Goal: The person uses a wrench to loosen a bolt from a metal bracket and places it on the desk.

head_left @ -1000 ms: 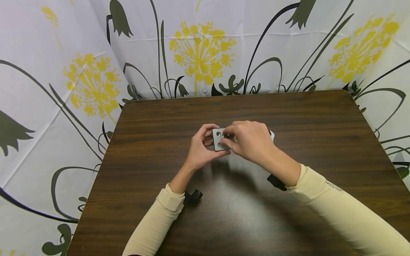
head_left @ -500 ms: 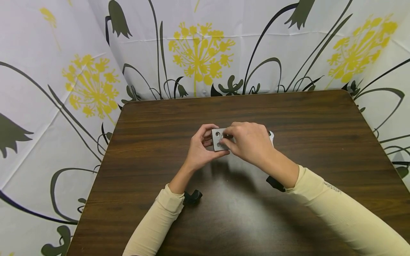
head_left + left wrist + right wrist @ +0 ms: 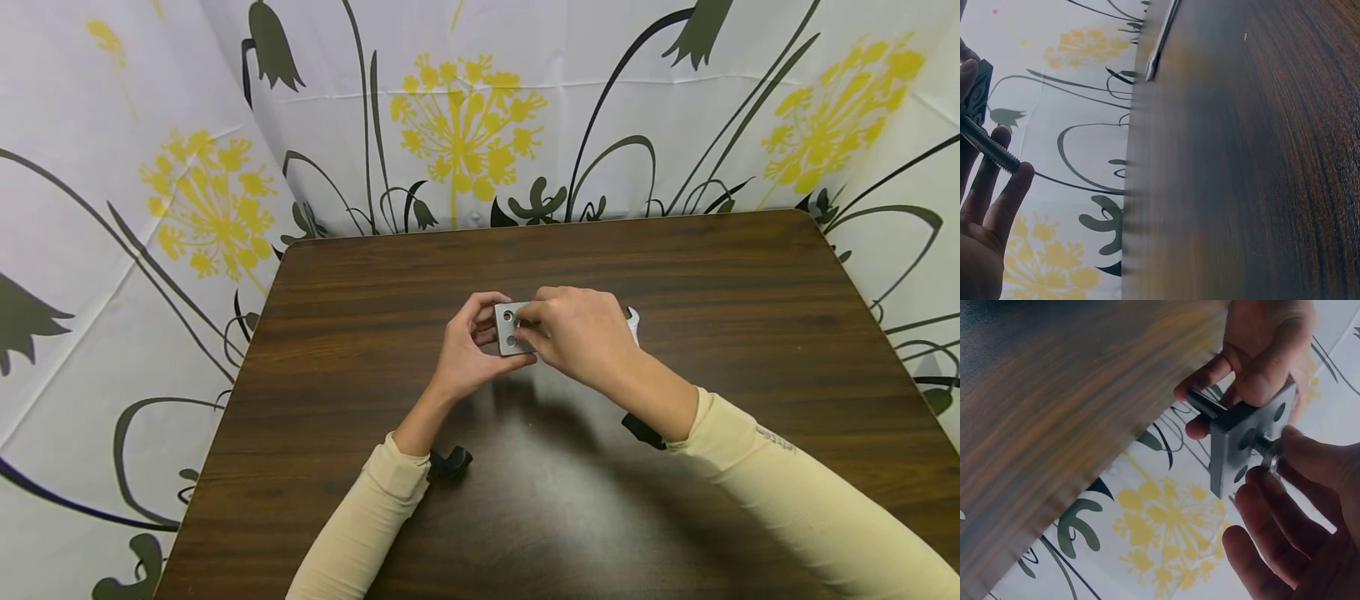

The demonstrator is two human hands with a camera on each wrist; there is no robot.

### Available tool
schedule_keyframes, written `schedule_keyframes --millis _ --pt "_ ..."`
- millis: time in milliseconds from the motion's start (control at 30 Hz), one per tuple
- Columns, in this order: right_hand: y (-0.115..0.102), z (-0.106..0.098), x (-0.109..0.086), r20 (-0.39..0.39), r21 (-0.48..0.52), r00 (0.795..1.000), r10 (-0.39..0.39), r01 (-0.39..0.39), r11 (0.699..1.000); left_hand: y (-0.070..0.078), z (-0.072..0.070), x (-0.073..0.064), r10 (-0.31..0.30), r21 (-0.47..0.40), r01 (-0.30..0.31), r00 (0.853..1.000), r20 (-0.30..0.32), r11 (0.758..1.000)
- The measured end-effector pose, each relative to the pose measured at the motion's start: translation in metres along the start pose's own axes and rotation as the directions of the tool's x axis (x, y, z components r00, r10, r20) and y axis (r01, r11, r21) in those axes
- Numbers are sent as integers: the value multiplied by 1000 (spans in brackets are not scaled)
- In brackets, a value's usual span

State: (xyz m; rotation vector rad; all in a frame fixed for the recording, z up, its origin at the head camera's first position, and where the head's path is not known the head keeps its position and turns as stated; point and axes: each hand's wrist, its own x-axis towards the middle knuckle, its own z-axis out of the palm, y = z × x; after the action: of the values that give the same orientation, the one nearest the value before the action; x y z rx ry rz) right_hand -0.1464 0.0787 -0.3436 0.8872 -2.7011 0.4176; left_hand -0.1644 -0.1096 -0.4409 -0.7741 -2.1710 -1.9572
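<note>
Above the table, my left hand point(image 3: 468, 346) holds a square grey metal plate point(image 3: 504, 340) by its edges, thumb below and fingers above in the head view. Several holes pierce the plate. A bolt runs through it: in the right wrist view the bolt head point(image 3: 1274, 457) stands a little off the near face, and the threaded shank point(image 3: 1202, 402) sticks out behind. My right hand point(image 3: 588, 333) pinches that head between thumb and fingers. In the left wrist view the threaded shank point(image 3: 994, 150) extends past the dark plate point(image 3: 980, 94), its tip by a left fingertip.
A wrench point(image 3: 633, 323) lies on the brown wood-grain table point(image 3: 375, 292), partly hidden behind my right hand; the left wrist view shows a metal shaft point(image 3: 1159, 47) on the tabletop. A white floral curtain point(image 3: 570, 108) hangs along the back and sides.
The head view shifts slightly. My left hand keeps the plate almost still, while the right fingers shift a little at the bolt head. Slightly more of the wrench's end shows.
</note>
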Motion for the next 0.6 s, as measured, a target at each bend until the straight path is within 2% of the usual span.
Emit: schedule_keyframes --millis 67,300,600 --pt "-1 -1 0 8 2 1000 -10 10 1000 3 0 0 -11 10 11 1000 0 1000" --pt "-2 1 -2 -11 3 1000 19 -19 1000 30 2 0 -25 6 25 1000 7 1000" --pt "-3 -1 0 -14 -6 1000 -9 9 1000 33 -1 2 -22 14 22 1000 8 1000"
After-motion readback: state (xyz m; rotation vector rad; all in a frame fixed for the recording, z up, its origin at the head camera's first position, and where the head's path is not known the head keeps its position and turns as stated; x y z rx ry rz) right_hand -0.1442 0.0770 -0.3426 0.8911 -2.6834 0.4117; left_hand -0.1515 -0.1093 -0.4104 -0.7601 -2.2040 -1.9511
